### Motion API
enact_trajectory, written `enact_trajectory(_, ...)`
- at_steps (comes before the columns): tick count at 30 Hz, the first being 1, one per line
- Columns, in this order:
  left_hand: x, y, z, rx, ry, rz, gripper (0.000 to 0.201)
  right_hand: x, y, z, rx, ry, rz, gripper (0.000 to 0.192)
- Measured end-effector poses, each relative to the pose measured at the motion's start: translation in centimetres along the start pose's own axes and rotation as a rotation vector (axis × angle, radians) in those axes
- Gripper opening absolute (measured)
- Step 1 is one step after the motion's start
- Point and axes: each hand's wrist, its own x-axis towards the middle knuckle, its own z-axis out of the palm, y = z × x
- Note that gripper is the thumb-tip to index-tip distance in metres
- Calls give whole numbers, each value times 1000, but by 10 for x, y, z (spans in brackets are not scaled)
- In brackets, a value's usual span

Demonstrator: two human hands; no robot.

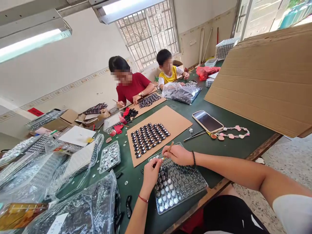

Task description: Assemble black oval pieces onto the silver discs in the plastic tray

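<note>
Far left: big clear bag (83,204) of dark parts on the green table (234,148), presumably parked there as stock near the left arm. Next, clear tub (109,156) of small round pieces; walls likely stop them scattering, though a few lie loose around it. Cardboard sheet (175,120) beyond the hands, black pieces (148,138) with pale ovals in rows on it, probably to keep them face up and apart from loose stock. Left hand (151,171): thumb and fingers pinched on a small piece (162,159), too tiny to identify, over the far-left part of the clear tray; fingertip pinch suits the size. Clear tray (192,183) sits by the table edge under both hands, pale discs in its near-left cups; cups seem to hold each one separate. Right hand (179,155): closed pen-style on a thin stick (172,145), lower end at the left fingertips, likely for fine control. Tweezers (194,136) and phone (208,121) lie beyond the right hand, seemingly set aside.
</note>
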Motion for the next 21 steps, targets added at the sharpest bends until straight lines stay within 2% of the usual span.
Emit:
enact_trajectory(3, 0, 0, -1, -62, -9, -30, 34, 3, -2, -5, 66, -56, 69, 21)
enact_trajectory(5, 0, -1, -1, -114, 50, -78, 34, 3, -3, -7, 77, -65, 51, 21)
enact_trajectory(9, 1, -5, -3, -255, 235, -201, 36, 0, -2, -8, 104, 57, 13, 23)
enact_trajectory(11, 1, -7, -2, -293, 281, -222, 38, 0, -1, -6, 134, 149, 4, 26)
enact_trajectory(14, 1, -8, 2, -255, 243, -203, 45, 1, 0, -3, 194, 237, 17, 29)
enact_trajectory(16, 1, -9, 6, -232, 207, -197, 49, 0, -2, -2, 249, 233, 54, 30)
enact_trajectory(21, -1, -10, 14, -277, 208, -211, 44, -4, -9, -1, 359, 213, 69, 31)
